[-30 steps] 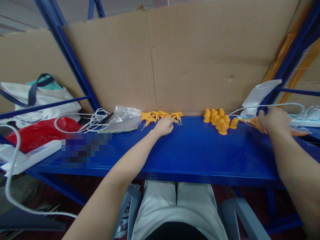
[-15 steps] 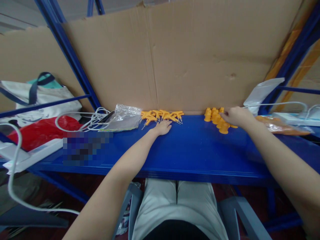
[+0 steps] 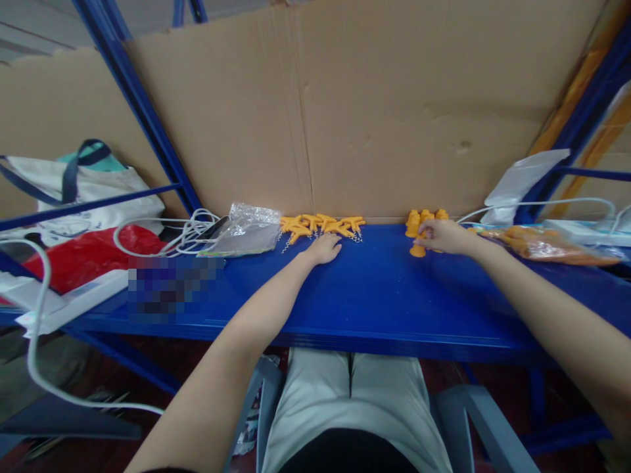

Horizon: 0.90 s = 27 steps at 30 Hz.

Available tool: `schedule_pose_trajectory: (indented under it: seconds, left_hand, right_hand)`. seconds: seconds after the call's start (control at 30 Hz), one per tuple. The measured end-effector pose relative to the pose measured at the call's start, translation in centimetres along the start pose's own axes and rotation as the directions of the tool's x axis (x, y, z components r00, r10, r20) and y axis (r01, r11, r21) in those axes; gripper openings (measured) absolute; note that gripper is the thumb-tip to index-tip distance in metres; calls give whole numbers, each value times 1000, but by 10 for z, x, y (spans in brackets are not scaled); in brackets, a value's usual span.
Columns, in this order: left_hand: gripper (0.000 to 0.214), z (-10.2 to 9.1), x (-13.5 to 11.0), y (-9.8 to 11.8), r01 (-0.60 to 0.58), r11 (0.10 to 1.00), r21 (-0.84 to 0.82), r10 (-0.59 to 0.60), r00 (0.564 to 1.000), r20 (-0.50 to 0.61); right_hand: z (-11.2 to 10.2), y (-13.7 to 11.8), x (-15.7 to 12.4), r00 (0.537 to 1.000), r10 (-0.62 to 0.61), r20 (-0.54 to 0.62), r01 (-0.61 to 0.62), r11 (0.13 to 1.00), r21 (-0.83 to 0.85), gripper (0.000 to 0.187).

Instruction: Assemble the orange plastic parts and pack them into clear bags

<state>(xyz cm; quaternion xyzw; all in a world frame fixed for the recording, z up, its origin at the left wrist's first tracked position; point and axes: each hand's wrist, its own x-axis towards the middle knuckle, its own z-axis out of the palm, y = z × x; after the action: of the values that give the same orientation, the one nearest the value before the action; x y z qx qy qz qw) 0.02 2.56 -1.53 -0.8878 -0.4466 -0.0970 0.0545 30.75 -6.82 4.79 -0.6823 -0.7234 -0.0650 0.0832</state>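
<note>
The right hand (image 3: 440, 235) pinches an upright orange flared cap (image 3: 417, 251), long axis vertical; the left hand (image 3: 323, 250), loosely spread, lies farther left, beside chained orange pieces (image 3: 298, 232).

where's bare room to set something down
The widest bare patch of blue table lies between left hand and right hand, down to its front edge, narrowing at the back between the chained orange pieces and the orange cups. Crowded: the left end, with clear packet, white cables and red bag, and the back right, with bagged orange pieces.
</note>
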Motion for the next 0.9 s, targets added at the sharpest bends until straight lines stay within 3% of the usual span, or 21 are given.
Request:
schedule_pose_trajectory:
  seconds: [0.13,0.23,0.43,0.53,0.6,0.73,0.9]
  left_hand:
    - [45,-4,-5,3,117,993,25,-115,991,-72]
    - [51,-7,-9,4,224,974,7,-223,970,-96]
    - [53,-11,-11,2,253,966,-44,-256,964,-73]
    - [49,-14,-11,3,269,963,-7,-269,961,-65]
    - [45,-15,-11,4,277,961,18,-275,959,-68]
    - [36,-17,-11,5,248,969,9,-246,964,-99]
    - [33,-21,-12,6,213,977,9,-211,971,-115]
  right_hand:
    - [26,0,18,979,-176,-102,192,965,177,20]
    - [34,-8,34,969,-217,-116,239,942,235,18]
    - [36,-43,58,984,-138,-111,161,959,234,15]
    - [47,-61,56,996,-77,-53,87,966,245,15]
    - [57,-68,50,993,-72,-89,92,962,256,21]
    - [66,-70,40,991,-89,-97,114,947,302,24]
    - [62,-67,39,991,-114,-70,131,932,337,24]
